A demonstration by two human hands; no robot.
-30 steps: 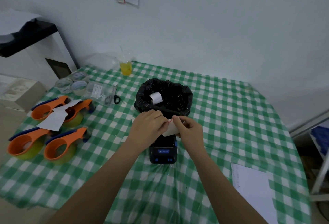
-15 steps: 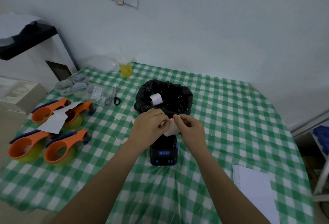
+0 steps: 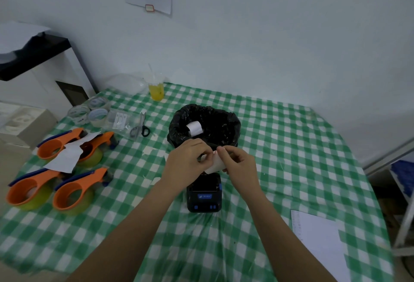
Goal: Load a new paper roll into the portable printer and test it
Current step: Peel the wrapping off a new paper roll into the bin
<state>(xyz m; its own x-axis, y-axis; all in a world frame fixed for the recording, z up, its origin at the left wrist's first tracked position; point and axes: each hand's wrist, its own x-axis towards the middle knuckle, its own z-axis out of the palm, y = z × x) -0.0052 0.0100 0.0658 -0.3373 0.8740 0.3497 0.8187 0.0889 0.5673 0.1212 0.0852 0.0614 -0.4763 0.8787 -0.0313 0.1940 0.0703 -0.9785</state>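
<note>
A white paper roll (image 3: 215, 163) is pinched between the curled fingertips of the left hand (image 3: 187, 163) and right hand (image 3: 239, 165), held just above the boxy black portable printer (image 3: 204, 194) on the green-checked tablecloth (image 3: 280, 147).

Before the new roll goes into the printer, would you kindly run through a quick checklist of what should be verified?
1. Paper roll held by both the left hand and right hand: ok.
2. Roll's leading edge peeled free: cannot tell.
3. Printer upright on the table, directly below the hands: ok.
4. Printer lid open: cannot tell, hands hide it.
5. Old roll discarded in the black bin: ok.
</note>
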